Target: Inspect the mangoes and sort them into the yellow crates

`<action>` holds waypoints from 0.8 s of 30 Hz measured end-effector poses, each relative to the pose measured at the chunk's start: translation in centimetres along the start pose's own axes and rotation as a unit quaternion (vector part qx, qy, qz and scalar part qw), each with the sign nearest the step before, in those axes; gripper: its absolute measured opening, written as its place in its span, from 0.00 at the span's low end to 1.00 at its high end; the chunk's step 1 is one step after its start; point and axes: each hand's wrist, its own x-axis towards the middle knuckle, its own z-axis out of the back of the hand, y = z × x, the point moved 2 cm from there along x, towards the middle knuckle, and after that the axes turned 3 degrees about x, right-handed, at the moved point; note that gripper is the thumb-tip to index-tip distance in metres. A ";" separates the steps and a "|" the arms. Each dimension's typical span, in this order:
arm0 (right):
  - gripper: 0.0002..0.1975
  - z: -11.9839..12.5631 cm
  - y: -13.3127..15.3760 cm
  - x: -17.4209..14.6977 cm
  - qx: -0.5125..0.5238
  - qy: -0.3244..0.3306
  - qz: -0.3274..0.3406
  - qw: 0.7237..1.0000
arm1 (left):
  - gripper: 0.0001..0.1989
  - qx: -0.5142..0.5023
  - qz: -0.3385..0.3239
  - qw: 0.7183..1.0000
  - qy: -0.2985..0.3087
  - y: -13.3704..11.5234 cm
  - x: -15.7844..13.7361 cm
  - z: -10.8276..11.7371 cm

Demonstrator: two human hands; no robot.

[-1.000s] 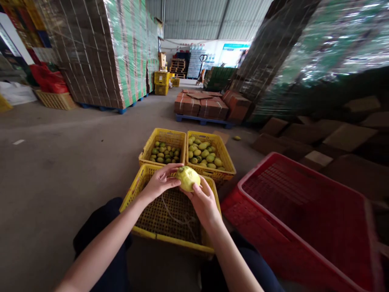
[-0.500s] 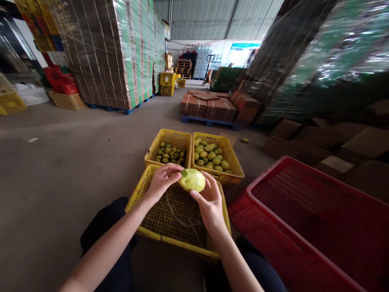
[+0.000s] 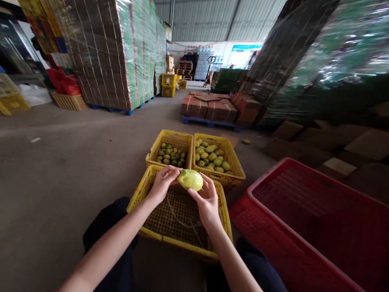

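Between my two hands is a yellow-green lemon (image 3: 190,180), held above the near yellow crate (image 3: 179,240). My left hand (image 3: 164,183) pinches its left, pointed end with thumb and fingertips. On the other side my right hand (image 3: 208,200) has its thumb under the fruit and its fingers behind it. A pale string (image 3: 179,219) lies across the near crate's slotted floor. Behind it stand two more yellow crates: the left one (image 3: 148,156) holds small greenish fruit (image 3: 173,156), the right one (image 3: 240,166) larger yellow-green lemons (image 3: 212,156).
A big red crate (image 3: 298,239) stands close on my right. Flattened-looking cartons (image 3: 322,142) lie beyond it, with a single lemon (image 3: 246,141) on the floor. Further off are a blue pallet of brown boxes (image 3: 209,107) and tall wrapped stacks (image 3: 103,52).
The lemon and both hands have shifted very slightly within the view, and the lemon is turned a little. Both hands keep their hold on it.
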 end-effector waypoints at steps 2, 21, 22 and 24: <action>0.33 -0.1 -0.3 0.2 0.016 -0.004 -0.013 1.000 | 0.22 -0.009 0.004 1.000 -0.007 0.1 0.0 -0.2; 0.20 -1.4 -2.8 2.8 0.107 0.012 -0.111 0.988 | 0.26 0.150 0.080 0.985 0.010 -0.4 0.9 1.3; 0.23 -1.4 -2.4 2.6 0.065 0.017 -0.078 0.995 | 0.28 0.136 0.105 0.985 0.013 -0.2 0.9 1.4; 0.28 -1.5 -1.6 2.1 -0.017 0.043 -0.028 0.999 | 0.28 0.105 0.123 0.987 0.015 -0.1 0.8 1.6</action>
